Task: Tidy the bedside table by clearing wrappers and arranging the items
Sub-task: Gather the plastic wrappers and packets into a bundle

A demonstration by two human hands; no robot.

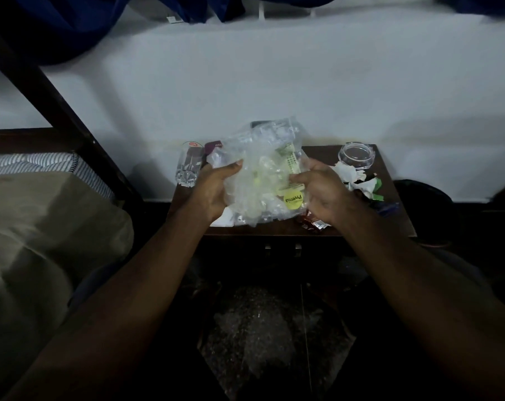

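Observation:
A crumpled clear plastic wrapper [260, 169] with a yellow round sticker hangs just above the dark wooden bedside table [390, 215]. My left hand [213, 189] grips its left side, thumb on top. On its right side, my right hand [320, 192] pinches the plastic with curled fingers. A red-brown sachet [312, 224] lies on the table under my right hand. Torn white and green paper scraps [358, 180] lie at the table's right. White paper [223, 219] shows under the wrapper.
A clear glass jar [356, 157] stands at the table's back right corner. A small clear packet [189, 166] and a maroon item [213, 147] lean at the back left against the white wall. A bed with a beige pillow [42, 227] is to the left.

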